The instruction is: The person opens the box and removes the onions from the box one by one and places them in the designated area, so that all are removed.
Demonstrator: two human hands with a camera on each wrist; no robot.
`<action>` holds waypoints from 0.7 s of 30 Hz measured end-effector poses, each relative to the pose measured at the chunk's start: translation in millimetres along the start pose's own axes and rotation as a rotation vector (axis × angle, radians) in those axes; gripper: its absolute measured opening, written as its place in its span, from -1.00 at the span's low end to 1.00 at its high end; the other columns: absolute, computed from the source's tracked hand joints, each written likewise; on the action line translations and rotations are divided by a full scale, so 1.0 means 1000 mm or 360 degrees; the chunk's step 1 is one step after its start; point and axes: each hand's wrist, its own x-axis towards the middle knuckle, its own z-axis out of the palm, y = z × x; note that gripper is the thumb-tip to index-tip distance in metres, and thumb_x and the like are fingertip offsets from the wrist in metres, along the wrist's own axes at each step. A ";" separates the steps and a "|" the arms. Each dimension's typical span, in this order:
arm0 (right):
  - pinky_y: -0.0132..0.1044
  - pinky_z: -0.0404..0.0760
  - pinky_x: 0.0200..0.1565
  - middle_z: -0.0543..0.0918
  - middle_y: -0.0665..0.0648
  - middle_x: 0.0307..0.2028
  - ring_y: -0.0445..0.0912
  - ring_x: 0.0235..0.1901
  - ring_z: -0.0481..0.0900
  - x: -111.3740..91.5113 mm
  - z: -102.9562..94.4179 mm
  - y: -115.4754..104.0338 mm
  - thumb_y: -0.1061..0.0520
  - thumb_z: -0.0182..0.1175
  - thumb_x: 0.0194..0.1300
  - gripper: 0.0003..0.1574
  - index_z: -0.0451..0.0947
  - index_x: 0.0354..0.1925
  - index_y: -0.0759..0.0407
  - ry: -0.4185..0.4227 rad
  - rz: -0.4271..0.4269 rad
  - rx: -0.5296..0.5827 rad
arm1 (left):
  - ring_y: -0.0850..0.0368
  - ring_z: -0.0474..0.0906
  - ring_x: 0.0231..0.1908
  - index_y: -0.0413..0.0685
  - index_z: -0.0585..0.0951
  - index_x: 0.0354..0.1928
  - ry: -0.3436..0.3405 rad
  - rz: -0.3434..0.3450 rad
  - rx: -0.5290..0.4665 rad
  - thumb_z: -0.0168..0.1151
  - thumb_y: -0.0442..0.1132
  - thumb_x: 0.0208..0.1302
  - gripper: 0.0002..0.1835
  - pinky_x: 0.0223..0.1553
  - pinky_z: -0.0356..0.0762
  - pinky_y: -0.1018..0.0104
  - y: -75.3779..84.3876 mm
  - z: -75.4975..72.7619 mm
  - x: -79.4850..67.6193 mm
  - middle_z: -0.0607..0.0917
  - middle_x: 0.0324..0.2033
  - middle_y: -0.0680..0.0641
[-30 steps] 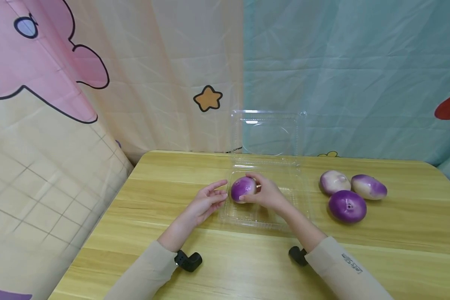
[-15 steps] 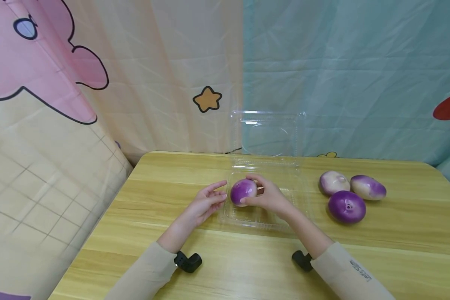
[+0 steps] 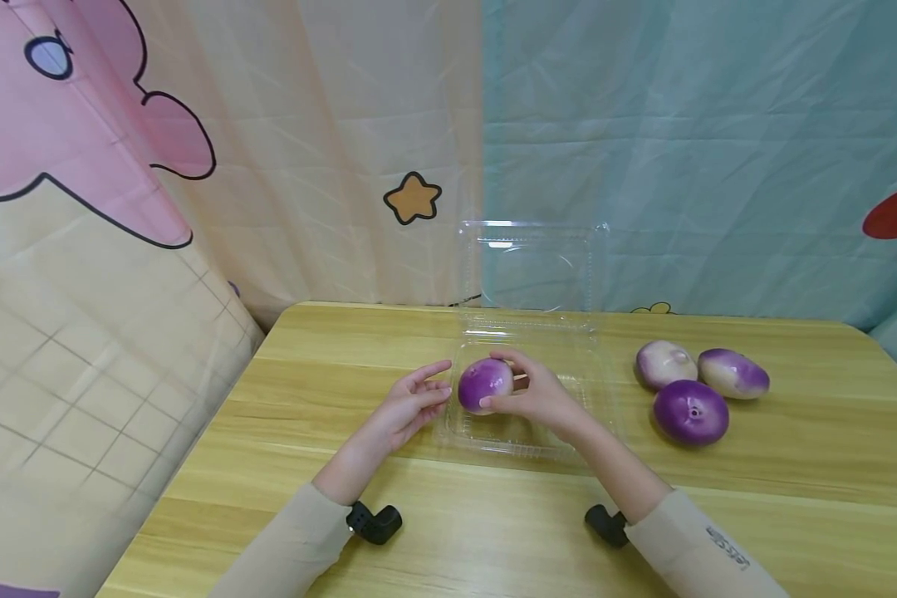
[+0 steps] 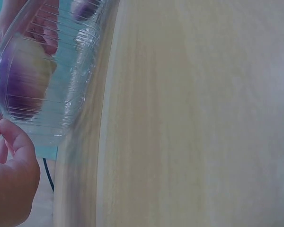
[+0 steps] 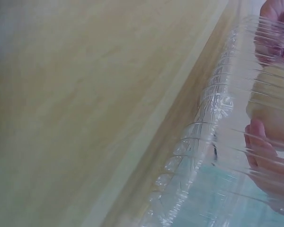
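My right hand grips a purple-and-white turnip, thumb at its near side and fingers at its far side. The turnip is in the left part of a clear plastic clamshell box, its purple end facing left. In the left wrist view the turnip shows through the ribbed wall. At the box's left edge, my left hand pinches the rim between thumb and finger, seen close in the left wrist view. Through the plastic, the right wrist view shows my right-hand fingers against the turnip's pale side.
Three more turnips lie grouped to the right of the box: a pale one, an elongated one and a deep purple one. The box's clear lid stands raised at the back, before a printed curtain. Everything rests on a wooden table.
My right hand and the turnip have shifted slightly toward me and downward in the head view; the right forearm has swung a little right. My left hand stays at the box's edge.
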 end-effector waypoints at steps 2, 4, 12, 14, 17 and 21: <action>-0.08 0.56 -0.09 0.44 0.31 0.07 0.12 -0.06 0.48 -0.002 -0.001 -0.001 0.13 0.42 0.01 -0.09 0.26 0.29 0.19 0.0005 -0.0007 0.0005 | 0.26 0.44 -0.36 -0.21 0.25 0.33 -0.0001 -0.0001 0.0000 0.01 -0.54 0.27 -0.43 -0.32 0.45 0.53 0.000 0.000 0.000 0.49 -0.30 0.00; -0.08 0.56 -0.09 0.43 0.32 0.08 0.13 -0.06 0.47 -0.003 -0.001 -0.001 0.14 0.42 0.01 -0.10 0.27 0.28 0.19 0.0009 -0.0010 0.0008 | 0.26 0.44 -0.37 -0.21 0.25 0.33 -0.0003 -0.0002 0.0000 0.01 -0.53 0.28 -0.44 -0.31 0.45 0.53 0.000 0.000 0.000 0.49 -0.30 0.00; -0.09 0.57 -0.10 0.42 0.31 0.10 0.13 -0.05 0.47 -0.008 -0.001 -0.003 0.13 0.42 0.00 -0.10 0.27 0.28 0.19 0.0009 -0.0004 0.0000 | 0.27 0.43 -0.39 -0.21 0.24 0.33 -0.0008 -0.0001 -0.0015 0.01 -0.54 0.27 -0.43 -0.34 0.44 0.54 0.000 0.000 0.000 0.49 -0.31 0.00; -0.10 0.57 -0.10 0.43 0.30 0.09 0.12 -0.04 0.46 -0.009 -0.001 -0.003 0.13 0.43 -0.01 -0.09 0.27 0.28 0.16 0.0010 0.0008 0.0006 | 0.27 0.43 -0.39 -0.21 0.24 0.34 -0.0009 -0.0001 -0.0022 0.01 -0.54 0.27 -0.43 -0.35 0.44 0.54 0.000 0.000 0.000 0.50 -0.31 0.01; -0.10 0.57 -0.10 0.43 0.27 0.09 0.12 -0.03 0.45 -0.010 -0.002 -0.003 0.12 0.44 -0.02 -0.08 0.27 0.29 0.13 0.0001 0.0023 0.0015 | 0.27 0.44 -0.39 -0.21 0.24 0.33 -0.0007 0.0001 -0.0025 0.02 -0.54 0.27 -0.42 -0.35 0.44 0.54 0.000 0.000 0.000 0.50 -0.32 0.01; -0.10 0.57 -0.10 0.42 0.27 0.09 0.12 -0.02 0.44 -0.013 -0.002 -0.002 0.12 0.44 -0.02 -0.08 0.26 0.29 0.13 -0.0016 0.0015 0.0027 | 0.27 0.44 -0.39 -0.21 0.25 0.33 -0.0004 0.0000 -0.0020 0.02 -0.54 0.27 -0.43 -0.35 0.44 0.54 0.000 0.001 0.000 0.50 -0.31 0.00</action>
